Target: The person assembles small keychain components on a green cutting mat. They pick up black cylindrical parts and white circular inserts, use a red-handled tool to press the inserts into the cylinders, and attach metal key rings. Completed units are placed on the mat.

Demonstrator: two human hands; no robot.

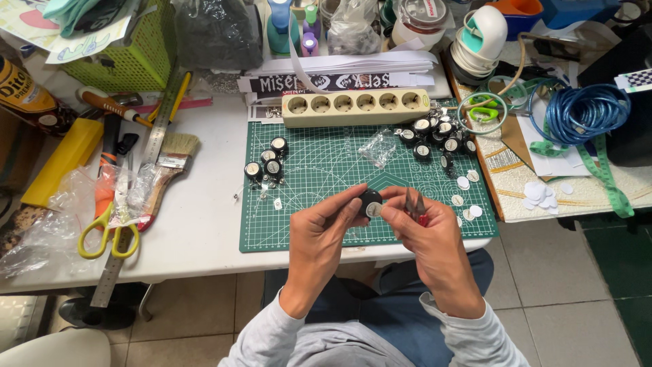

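**Small black disc pinched over the mat's near edge**

I see my left hand pinching a black disc between thumb and fingertips, held just above the near edge of the green mat. My right hand touches the disc with its fingertips while also gripping small red-handled pliers against the palm. Both hands are closed on what they hold.

My worry is the disc's place: it hangs over the table edge, above my lap, so a slip of either thumb could drop it to the tiled floor. The pliers share a hand busy with the disc; I judge they could shift and knock it. Loose white rounds lie near my right wrist and could be swept off.
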